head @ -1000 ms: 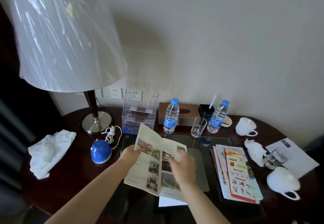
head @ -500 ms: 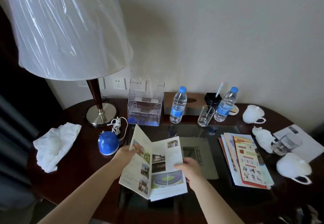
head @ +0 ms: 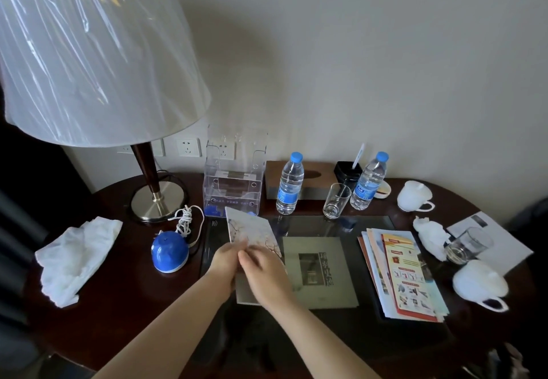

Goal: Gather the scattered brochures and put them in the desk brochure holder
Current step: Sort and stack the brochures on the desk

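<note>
I hold a folded brochure with a pale, branch-patterned cover over the middle of the desk. My left hand grips its left edge and my right hand presses on its lower part, fingers closed against it. The clear acrylic brochure holder stands just beyond it, against the wall, and looks empty apart from a label. A fanned stack of brochures, topped by an orange one, lies to the right. A grey booklet lies flat under my right hand's side.
A large lamp stands at the left, with a blue dome gadget and a white cloth nearby. Two water bottles, glasses, white cups, crumpled tissue and a tissue box crowd the back and right.
The brochure was open with its photo pages showing; now it is folded shut with the cover up. Both hands have come together on it, and it sits nearer the holder.
</note>
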Motion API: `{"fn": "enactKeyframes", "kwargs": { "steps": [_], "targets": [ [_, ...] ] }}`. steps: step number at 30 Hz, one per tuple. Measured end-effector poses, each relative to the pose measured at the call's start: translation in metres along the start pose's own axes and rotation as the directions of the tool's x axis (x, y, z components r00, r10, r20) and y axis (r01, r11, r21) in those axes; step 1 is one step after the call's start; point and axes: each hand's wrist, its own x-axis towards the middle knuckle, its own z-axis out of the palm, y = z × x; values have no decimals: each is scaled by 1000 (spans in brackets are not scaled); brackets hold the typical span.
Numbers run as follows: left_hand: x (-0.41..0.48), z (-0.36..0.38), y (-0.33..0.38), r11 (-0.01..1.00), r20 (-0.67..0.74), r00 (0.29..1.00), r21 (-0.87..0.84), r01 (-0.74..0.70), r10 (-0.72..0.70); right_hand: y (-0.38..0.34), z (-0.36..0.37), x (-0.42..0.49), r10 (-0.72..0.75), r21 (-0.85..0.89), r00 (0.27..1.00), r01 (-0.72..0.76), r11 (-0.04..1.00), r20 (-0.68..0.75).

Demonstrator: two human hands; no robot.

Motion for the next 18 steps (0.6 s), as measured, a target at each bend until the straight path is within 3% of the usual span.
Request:
{"fn": "enactKeyframes", "kwargs": {
  "steps": [2, 4, 5, 7, 9, 10, 14, 18],
  "targets": [
    [1, -7, -3, 997, -25, 997, 39, -70, 71, 12, -7, -2, 69, 63, 992, -63, 996, -104],
    [1, -14, -6, 996, 48, 998, -80, -48, 52, 26, -16, -6, 233, 106, 920, -210, 972, -314],
    [0, -17, -7, 991, 85, 996, -129, -24, 36, 32, -21, -8, 339, 177, 879, -295, 939, -335],
    [0, -22, -10, 989, 147, 989, -146, -5, 27, 43, -28, -8, 477, 386, 863, -387, 837, -168],
    [-1, -27, -15, 989, 213, 976, -147, -21, 53, 53, -33, -10, 444, 465, 896, -397, 791, 8],
    [-1, -28, -18, 989, 245, 967, -146, -31, 66, 56, -34, -11, 402, 444, 916, -369, 817, 21],
    [0, -31, -29, 992, 271, 956, -89, -93, 114, 63, -41, -8, 291, 350, 953, -248, 903, -78],
    [-1, -37, -33, 953, 172, 946, 78, -292, 276, 64, -50, -2, 217, 339, 964, -155, 928, -153]
  ]
}}
